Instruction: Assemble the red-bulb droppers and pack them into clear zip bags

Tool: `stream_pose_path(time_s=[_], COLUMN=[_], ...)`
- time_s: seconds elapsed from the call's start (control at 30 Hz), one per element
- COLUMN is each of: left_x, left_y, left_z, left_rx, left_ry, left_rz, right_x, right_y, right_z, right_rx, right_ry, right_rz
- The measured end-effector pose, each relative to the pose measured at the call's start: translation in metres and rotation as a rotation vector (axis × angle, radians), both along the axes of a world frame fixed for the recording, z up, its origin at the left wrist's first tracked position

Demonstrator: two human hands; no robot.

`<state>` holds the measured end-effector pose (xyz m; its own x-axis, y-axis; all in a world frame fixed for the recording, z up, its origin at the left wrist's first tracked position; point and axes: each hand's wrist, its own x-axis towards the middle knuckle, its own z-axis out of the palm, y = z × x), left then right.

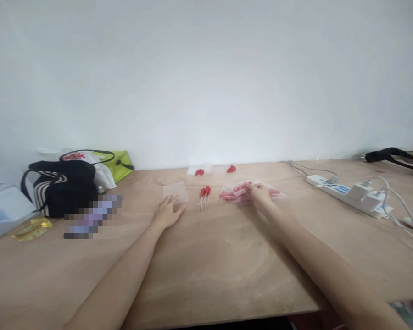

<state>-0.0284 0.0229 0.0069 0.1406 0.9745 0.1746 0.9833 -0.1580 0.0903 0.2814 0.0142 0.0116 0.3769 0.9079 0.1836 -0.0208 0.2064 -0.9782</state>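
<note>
My left hand (166, 212) lies with its fingers spread, fingertips on the near edge of a clear plastic bag (175, 190). To its right, several red-headed sticks with thin pale stems (204, 195) rest side by side on the table. My right hand (259, 195) is over a pile of clear bags with red pieces (239, 192), its thumb and fingers closed at the pile; what they hold, if anything, is too small to tell. Farther back are small red pieces (199, 172) beside more clear bags (192, 170), and another red cluster (231, 169).
A black bag (69, 188), a green bag (122, 165), a pixelated flat object (92, 217) and a yellow tape roll (31, 228) stand at the left. On the right are a white power strip (344, 195) with cables and a black frame-like object (395, 158) near the wall.
</note>
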Motion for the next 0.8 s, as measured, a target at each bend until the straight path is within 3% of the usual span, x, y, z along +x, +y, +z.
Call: stream_pose_path(time_s=[0.13,0.3,0.37,0.47,0.53,0.67,0.8], left_x=[-0.001,0.003,0.005,0.007,0.004,-0.009,-0.027], left_y=[0.000,-0.005,-0.010,-0.021,-0.031,-0.054,-0.079], left_z=[0.001,0.000,0.000,0.000,0.000,0.000,0.001], left_rx=[-0.054,-0.022,-0.010,0.025,0.045,0.057,0.040], left_ry=[0.038,0.035,0.037,0.051,0.042,-0.053,-0.186], left_rz=[0.006,0.007,0.002,-0.040,-0.081,-0.194,-0.348], right_x=[-0.001,-0.009,-0.023,-0.055,-0.078,-0.115,-0.129], right_y=[-0.006,-0.026,-0.034,-0.037,-0.031,-0.006,0.018], right_z=[-0.004,0.004,0.006,0.003,0.000,-0.004,-0.007], right_rx=[-0.141,-0.187,-0.080,0.098,0.081,-0.135,-0.242], right_ry=[-0.135,-0.714,-0.898,-1.117,-1.172,-0.999,-0.887], right_rz=[-0.216,-0.456,-0.371,-0.051,0.094,0.043,-0.004])
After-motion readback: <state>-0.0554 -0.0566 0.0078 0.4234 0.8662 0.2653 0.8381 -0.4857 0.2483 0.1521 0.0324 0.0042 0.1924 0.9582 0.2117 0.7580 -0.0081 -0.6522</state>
